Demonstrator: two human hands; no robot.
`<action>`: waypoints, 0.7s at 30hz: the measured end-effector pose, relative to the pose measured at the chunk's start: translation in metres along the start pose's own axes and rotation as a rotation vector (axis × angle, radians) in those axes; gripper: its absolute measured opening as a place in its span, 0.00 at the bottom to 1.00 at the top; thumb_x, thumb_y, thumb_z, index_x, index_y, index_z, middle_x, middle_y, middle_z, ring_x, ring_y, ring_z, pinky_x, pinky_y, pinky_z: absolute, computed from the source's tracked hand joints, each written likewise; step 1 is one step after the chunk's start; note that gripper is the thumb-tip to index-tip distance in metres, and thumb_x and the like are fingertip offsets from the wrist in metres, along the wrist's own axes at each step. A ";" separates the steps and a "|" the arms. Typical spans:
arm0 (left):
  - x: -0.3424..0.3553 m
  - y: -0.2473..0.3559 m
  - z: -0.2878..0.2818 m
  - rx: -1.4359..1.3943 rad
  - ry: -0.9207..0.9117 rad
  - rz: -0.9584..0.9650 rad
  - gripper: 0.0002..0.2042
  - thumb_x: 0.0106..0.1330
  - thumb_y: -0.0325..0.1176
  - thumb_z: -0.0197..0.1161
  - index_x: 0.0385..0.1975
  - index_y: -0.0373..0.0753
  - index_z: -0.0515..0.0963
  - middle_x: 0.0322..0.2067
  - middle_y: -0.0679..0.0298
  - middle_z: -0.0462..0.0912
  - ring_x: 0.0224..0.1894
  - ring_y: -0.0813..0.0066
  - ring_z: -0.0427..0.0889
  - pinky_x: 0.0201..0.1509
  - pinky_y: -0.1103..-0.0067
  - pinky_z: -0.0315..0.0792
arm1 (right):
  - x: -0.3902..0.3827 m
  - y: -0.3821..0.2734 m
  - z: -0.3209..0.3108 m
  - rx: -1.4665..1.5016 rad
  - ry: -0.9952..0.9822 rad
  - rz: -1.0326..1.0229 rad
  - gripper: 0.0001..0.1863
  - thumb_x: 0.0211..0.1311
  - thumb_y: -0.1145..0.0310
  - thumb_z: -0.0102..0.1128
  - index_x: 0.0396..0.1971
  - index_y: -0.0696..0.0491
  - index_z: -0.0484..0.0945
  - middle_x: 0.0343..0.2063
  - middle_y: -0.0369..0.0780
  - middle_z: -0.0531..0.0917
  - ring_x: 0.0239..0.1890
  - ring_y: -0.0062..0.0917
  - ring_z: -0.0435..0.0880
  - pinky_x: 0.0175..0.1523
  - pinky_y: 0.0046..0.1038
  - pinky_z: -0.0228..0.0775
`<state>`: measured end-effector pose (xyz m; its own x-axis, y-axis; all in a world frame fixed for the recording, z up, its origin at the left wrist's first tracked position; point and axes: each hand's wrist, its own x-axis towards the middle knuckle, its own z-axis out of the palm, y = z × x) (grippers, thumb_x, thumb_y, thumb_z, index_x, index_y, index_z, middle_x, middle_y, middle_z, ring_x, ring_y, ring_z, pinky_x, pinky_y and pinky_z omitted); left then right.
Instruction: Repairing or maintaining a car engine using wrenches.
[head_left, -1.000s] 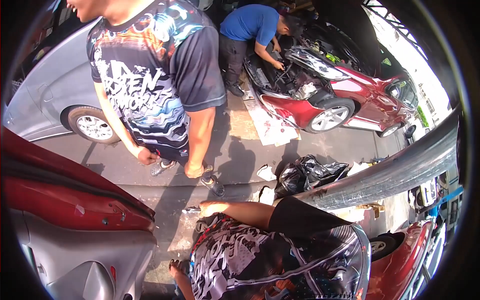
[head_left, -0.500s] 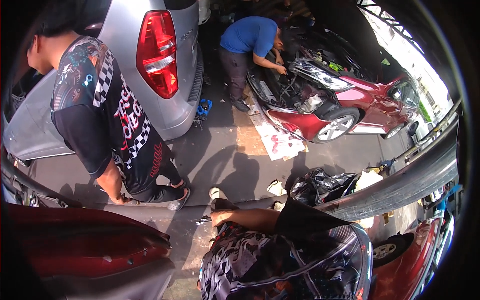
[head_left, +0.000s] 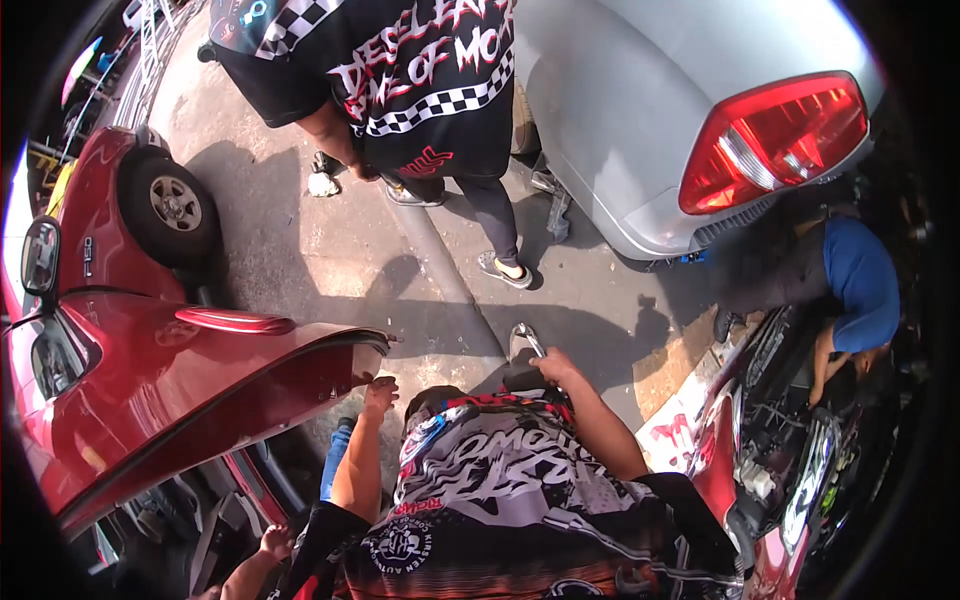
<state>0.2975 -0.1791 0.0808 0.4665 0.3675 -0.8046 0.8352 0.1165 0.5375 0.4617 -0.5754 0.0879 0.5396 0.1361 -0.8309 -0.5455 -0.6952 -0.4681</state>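
A slim silver metal tool (head_left: pixel 530 339) points up and forward from the wearer's right hand (head_left: pixel 553 365), in front of the waist and above the wearer's shoe; its exact type is too small to tell. The right hand is clamped around the tool's near end. The 2 hands are well apart: the left hand (head_left: pixel 380 394) is just beside the free edge of a red vehicle's open door (head_left: pixel 150 370), its fingers loosely bent and parted. Whether it touches the door, I cannot tell.

Below it, at the lower left, another person's hand (head_left: pixel 276 543) reaches in beside the wearer's black sleeve (head_left: pixel 312 535). Beyond the door are a dark side mirror (head_left: pixel 40 256) and a front wheel (head_left: pixel 175 203) with a light spoked rim.

Ahead on the sunlit concrete floor (head_left: pixel 330 255), 1 person in a black shirt with checkered bands (head_left: pixel 430 100) stands facing away, near a silver car (head_left: pixel 610 120) with a red and clear tail light (head_left: pixel 775 143). To the right, a co-worker in a blue shirt (head_left: pixel 860 275) bends over an exposed engine bay (head_left: pixel 775 440), near brown cardboard (head_left: pixel 668 365).
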 end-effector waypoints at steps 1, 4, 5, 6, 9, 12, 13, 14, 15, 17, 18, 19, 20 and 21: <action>-0.012 0.014 0.018 -0.006 0.027 -0.006 0.16 0.61 0.36 0.56 0.49 0.45 0.75 0.35 0.67 0.82 0.32 0.73 0.81 0.31 0.76 0.70 | 0.004 -0.001 -0.018 -0.025 -0.038 0.043 0.22 0.54 0.55 0.65 0.36 0.58 0.70 0.17 0.39 0.73 0.15 0.24 0.73 0.17 0.30 0.60; -0.038 0.027 0.041 -0.068 0.103 0.005 0.18 0.59 0.32 0.57 0.51 0.43 0.74 0.36 0.65 0.81 0.35 0.73 0.81 0.32 0.77 0.70 | 0.017 -0.020 -0.057 -0.017 -0.138 0.073 0.20 0.55 0.56 0.63 0.33 0.57 0.69 0.16 0.38 0.73 0.12 0.23 0.69 0.15 0.30 0.57; -0.045 0.027 0.043 -0.125 0.123 0.005 0.19 0.58 0.32 0.57 0.51 0.42 0.74 0.36 0.64 0.81 0.35 0.73 0.81 0.32 0.77 0.71 | 0.030 -0.027 -0.063 -0.101 -0.120 0.038 0.18 0.56 0.57 0.63 0.30 0.55 0.67 0.14 0.35 0.71 0.10 0.21 0.67 0.13 0.29 0.55; -0.053 0.030 0.048 -0.188 0.144 0.004 0.19 0.57 0.31 0.57 0.51 0.42 0.74 0.36 0.63 0.82 0.35 0.73 0.81 0.32 0.77 0.71 | 0.035 -0.039 -0.073 -0.154 -0.144 0.037 0.18 0.56 0.57 0.63 0.30 0.55 0.67 0.14 0.35 0.71 0.10 0.21 0.67 0.13 0.29 0.55; -0.066 0.030 0.057 -0.198 0.213 -0.097 0.20 0.57 0.32 0.56 0.52 0.41 0.74 0.37 0.61 0.82 0.37 0.71 0.80 0.33 0.74 0.72 | 0.055 -0.082 -0.088 -0.101 -0.190 0.070 0.14 0.58 0.62 0.61 0.28 0.54 0.68 0.14 0.33 0.68 0.11 0.17 0.65 0.13 0.26 0.55; -0.061 0.008 0.067 -0.289 0.258 -0.231 0.21 0.57 0.32 0.55 0.54 0.41 0.73 0.38 0.61 0.81 0.38 0.69 0.80 0.35 0.72 0.72 | 0.090 -0.116 -0.090 -0.110 -0.181 0.044 0.12 0.59 0.64 0.61 0.27 0.54 0.68 0.14 0.33 0.67 0.11 0.17 0.64 0.13 0.24 0.55; -0.056 0.006 0.072 -0.340 0.270 -0.303 0.21 0.58 0.33 0.54 0.54 0.42 0.72 0.39 0.62 0.81 0.38 0.68 0.80 0.37 0.71 0.72 | 0.099 -0.133 -0.090 -0.102 -0.169 0.050 0.12 0.59 0.66 0.61 0.26 0.55 0.68 0.14 0.32 0.67 0.12 0.16 0.63 0.13 0.23 0.55; -0.052 0.004 0.078 -0.348 0.247 -0.347 0.21 0.60 0.34 0.52 0.55 0.42 0.72 0.39 0.62 0.80 0.39 0.65 0.80 0.41 0.67 0.72 | 0.107 -0.148 -0.091 -0.128 -0.162 0.050 0.12 0.59 0.66 0.61 0.26 0.55 0.68 0.14 0.32 0.67 0.12 0.16 0.63 0.13 0.23 0.55; -0.041 0.007 0.084 -0.332 0.216 -0.404 0.21 0.61 0.36 0.52 0.56 0.43 0.72 0.41 0.62 0.80 0.39 0.66 0.80 0.41 0.68 0.71 | 0.116 -0.164 -0.095 -0.134 -0.191 0.065 0.11 0.59 0.66 0.61 0.26 0.54 0.68 0.15 0.32 0.67 0.12 0.16 0.63 0.14 0.23 0.55; 0.011 -0.038 0.088 -0.360 0.194 -0.453 0.21 0.63 0.38 0.51 0.56 0.45 0.71 0.43 0.62 0.80 0.39 0.67 0.79 0.40 0.69 0.71 | 0.138 -0.198 -0.096 -0.160 -0.205 0.006 0.11 0.59 0.67 0.62 0.27 0.53 0.69 0.15 0.31 0.67 0.11 0.16 0.63 0.13 0.22 0.55; -0.022 -0.091 0.084 -0.733 0.047 -0.588 0.20 0.63 0.40 0.52 0.55 0.46 0.72 0.42 0.62 0.80 0.39 0.65 0.79 0.41 0.68 0.71 | 0.127 -0.240 -0.080 -0.243 -0.318 -0.029 0.11 0.59 0.67 0.62 0.27 0.53 0.69 0.15 0.31 0.67 0.11 0.16 0.63 0.13 0.22 0.55; -0.016 -0.085 0.123 -0.631 0.286 -0.470 0.21 0.62 0.40 0.54 0.55 0.43 0.72 0.40 0.61 0.80 0.37 0.65 0.79 0.39 0.69 0.71 | 0.136 -0.262 -0.083 -0.223 -0.360 -0.033 0.11 0.59 0.66 0.62 0.28 0.53 0.69 0.15 0.30 0.67 0.11 0.15 0.63 0.13 0.22 0.54; 0.009 -0.077 0.121 -0.665 0.282 -0.467 0.21 0.62 0.40 0.54 0.55 0.43 0.72 0.40 0.61 0.80 0.37 0.65 0.79 0.39 0.69 0.71 | 0.144 -0.283 -0.085 -0.205 -0.408 -0.037 0.11 0.59 0.66 0.62 0.28 0.53 0.69 0.16 0.30 0.68 0.11 0.15 0.63 0.13 0.22 0.54; 0.021 -0.062 0.132 -0.686 0.273 -0.453 0.20 0.62 0.39 0.55 0.54 0.42 0.72 0.39 0.61 0.80 0.36 0.65 0.79 0.38 0.70 0.71 | 0.150 -0.307 -0.091 -0.223 -0.373 -0.030 0.11 0.59 0.66 0.62 0.30 0.54 0.70 0.17 0.30 0.68 0.12 0.14 0.64 0.13 0.22 0.54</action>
<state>0.2938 -0.3002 -0.0023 -0.0282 0.3496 -0.9365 0.5224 0.8039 0.2844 0.7681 -0.4057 0.1346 0.2625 0.3755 -0.8889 -0.3594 -0.8169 -0.4512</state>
